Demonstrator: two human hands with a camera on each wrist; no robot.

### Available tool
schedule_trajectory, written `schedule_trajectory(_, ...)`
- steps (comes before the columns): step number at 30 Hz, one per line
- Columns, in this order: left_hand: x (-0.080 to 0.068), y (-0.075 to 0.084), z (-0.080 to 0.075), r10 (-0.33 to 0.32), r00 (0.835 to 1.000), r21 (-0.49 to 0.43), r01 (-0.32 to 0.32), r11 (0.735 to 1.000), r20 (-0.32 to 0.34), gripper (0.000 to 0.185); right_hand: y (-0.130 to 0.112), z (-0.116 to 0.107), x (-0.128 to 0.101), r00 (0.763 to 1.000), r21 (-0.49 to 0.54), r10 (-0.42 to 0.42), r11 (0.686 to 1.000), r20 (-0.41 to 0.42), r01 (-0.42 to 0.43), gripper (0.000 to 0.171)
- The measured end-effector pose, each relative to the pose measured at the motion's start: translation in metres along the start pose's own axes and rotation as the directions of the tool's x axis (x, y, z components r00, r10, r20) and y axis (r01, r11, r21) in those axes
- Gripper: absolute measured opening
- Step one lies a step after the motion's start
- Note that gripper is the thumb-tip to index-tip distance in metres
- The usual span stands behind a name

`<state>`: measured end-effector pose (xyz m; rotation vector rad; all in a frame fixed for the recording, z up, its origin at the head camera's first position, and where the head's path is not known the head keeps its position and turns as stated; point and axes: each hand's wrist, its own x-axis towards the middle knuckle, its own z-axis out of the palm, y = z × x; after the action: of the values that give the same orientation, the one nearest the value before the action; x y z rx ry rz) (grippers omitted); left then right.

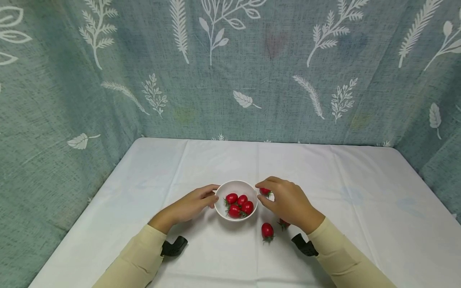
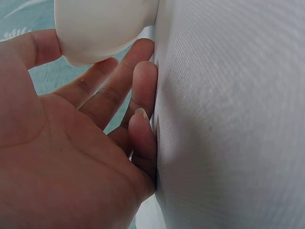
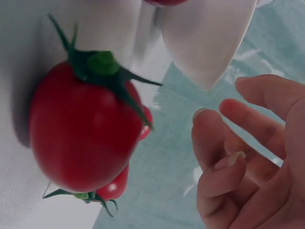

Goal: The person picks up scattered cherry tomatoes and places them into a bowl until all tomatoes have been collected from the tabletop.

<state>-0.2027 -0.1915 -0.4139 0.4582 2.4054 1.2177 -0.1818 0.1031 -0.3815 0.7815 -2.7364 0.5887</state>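
Observation:
A white bowl (image 1: pixel 236 185) stands on the white cloth with several small red tomatoes (image 1: pixel 235 211) inside, green stems attached. At its left side my left hand (image 1: pixel 191 204) holds it, thumb at the rim and fingertips along the outer wall (image 2: pixel 102 28). My right hand (image 1: pixel 288 200) hovers right of the bowl, fingers loosely bent with nothing between them; the right wrist view shows a gap between fingertips (image 3: pixel 205 124) and bowl. One loose tomato (image 1: pixel 267 231) lies in front of this hand. Two more, a tomato (image 1: pixel 265 191) and another tomato (image 1: pixel 284 223), are partly hidden by it.
A white cloth (image 1: pixel 201 160) with fold lines covers the table. Blue-green curtains (image 1: pixel 230 100) with white leaf prints rise behind and at both sides. Black wrist mounts (image 1: pixel 174 246) stick out below both beige sleeves (image 1: pixel 135 260).

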Motion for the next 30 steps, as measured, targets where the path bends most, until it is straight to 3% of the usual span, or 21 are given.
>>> schedule_trajectory(8,0.0,-0.001,0.002,-0.024,1.0,-0.014,0.024,1.0,-0.001,0.04,0.006,0.002,-0.001,0.993,-0.007,0.077,0.997,0.088,-0.077,0.036)
schedule_trajectory(30,0.0,0.001,0.001,-0.015,1.0,-0.012,0.015,1.0,-0.008,0.04,0.019,0.01,0.003,0.96,-0.03,0.186,0.983,0.21,-0.184,0.043)
